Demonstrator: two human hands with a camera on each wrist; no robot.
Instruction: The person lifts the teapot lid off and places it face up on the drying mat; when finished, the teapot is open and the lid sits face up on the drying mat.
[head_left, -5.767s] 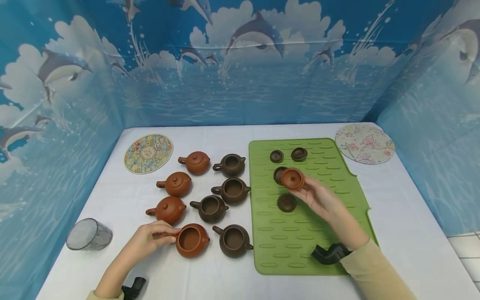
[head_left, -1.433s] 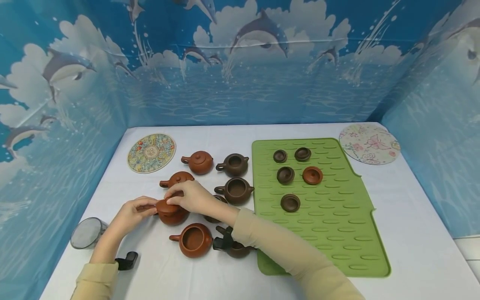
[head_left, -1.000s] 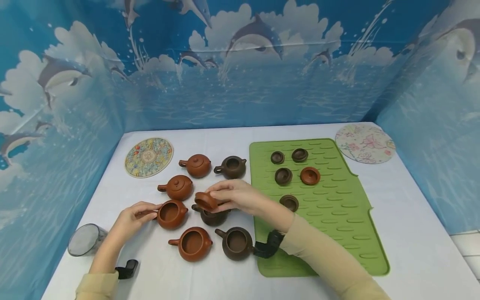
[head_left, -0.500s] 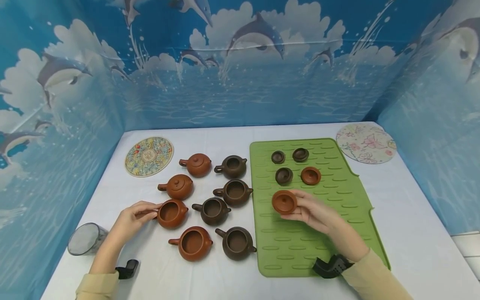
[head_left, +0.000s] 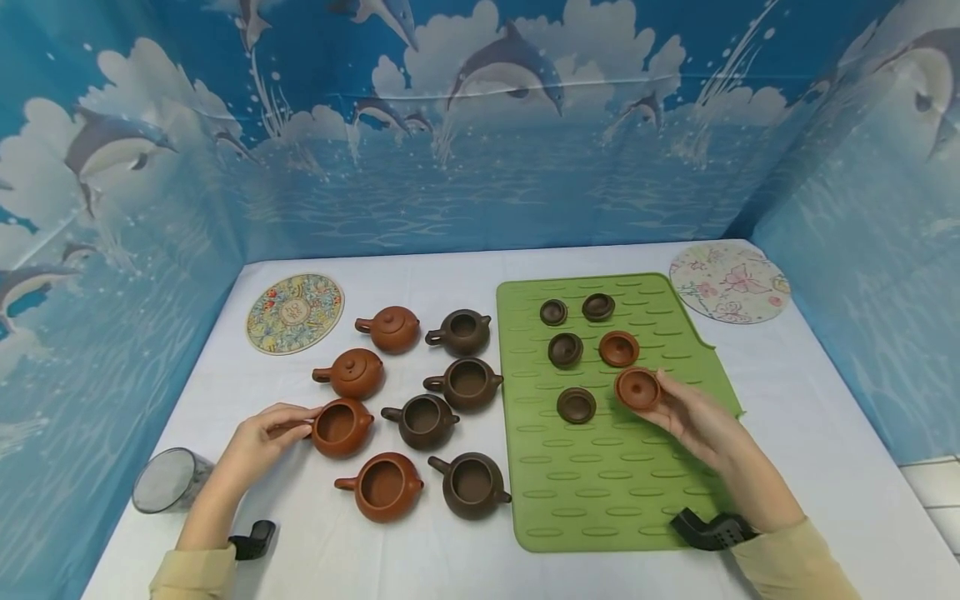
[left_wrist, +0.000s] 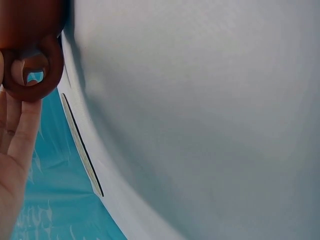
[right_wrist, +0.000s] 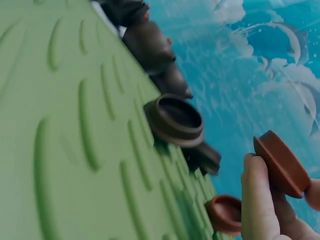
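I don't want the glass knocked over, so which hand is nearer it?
Left. The left hand is just right of the glass; the right hand is much farther right, over the green mat.

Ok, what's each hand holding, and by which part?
Left hand: an open reddish teapot, by its handle. Right hand: a reddish lid, by its edge.
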